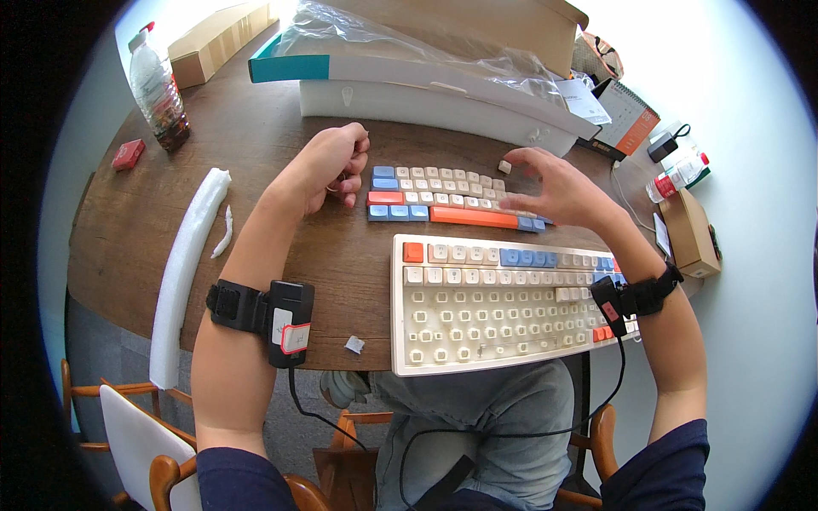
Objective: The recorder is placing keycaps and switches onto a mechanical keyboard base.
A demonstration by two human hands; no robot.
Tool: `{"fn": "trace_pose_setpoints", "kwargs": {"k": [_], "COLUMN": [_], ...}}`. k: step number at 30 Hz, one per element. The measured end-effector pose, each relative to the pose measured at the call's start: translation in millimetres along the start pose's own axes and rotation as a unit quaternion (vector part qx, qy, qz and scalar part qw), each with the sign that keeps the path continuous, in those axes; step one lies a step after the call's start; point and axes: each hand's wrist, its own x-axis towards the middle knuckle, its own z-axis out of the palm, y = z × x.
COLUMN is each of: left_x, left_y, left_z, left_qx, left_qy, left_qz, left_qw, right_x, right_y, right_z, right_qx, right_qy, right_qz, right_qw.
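Observation:
Loose keycaps (473,216) in cream, blue and orange lie in rows on the table, laid out like a keyboard. Left of those rows, my left hand (339,163) is raised with its fingers curled in; whatever is in them, if anything, is hidden. My right hand (558,189) reaches over the right end of the rows, thumb and index finger apart, nothing visibly held. By its index fingertip sits a single cream keycap (504,167); contact is unclear. Nearer me, a cream keyboard (452,368) keeps its upper rows of caps, while most lower switches are bare.
An open box (290,68) with clear plastic and white foam (383,100) spans the back. A bottle (158,89) and small red box (128,155) stand left, near a foam strip (183,264). Right are a calendar (626,111), another bottle (677,179) and a cardboard box (688,232).

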Motion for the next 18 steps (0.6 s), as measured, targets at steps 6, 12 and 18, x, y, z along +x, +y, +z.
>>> {"fn": "trace_pose_setpoints", "kwargs": {"k": [6, 12, 18], "left_x": [1.1, 1.2, 2.3], "left_y": [-0.3, -1.0, -2.4], "left_z": [0.7, 1.9, 0.9], "left_qx": [0.011, 0.006, 0.000], "left_qy": [-0.015, -0.015, -0.018], "left_qz": [-0.007, 0.003, 0.007], "left_qw": [1.000, 1.000, 1.000], "right_x": [11.9, 21.9, 28.4], "right_y": [8.1, -19.4, -24.9], "right_z": [5.5, 12.5, 10.5], "right_qx": [0.040, 0.035, -0.001], "right_qy": [0.044, 0.029, 0.011], "right_qz": [-0.052, -0.093, -0.101], "right_qw": [0.997, 0.995, 0.995]}}
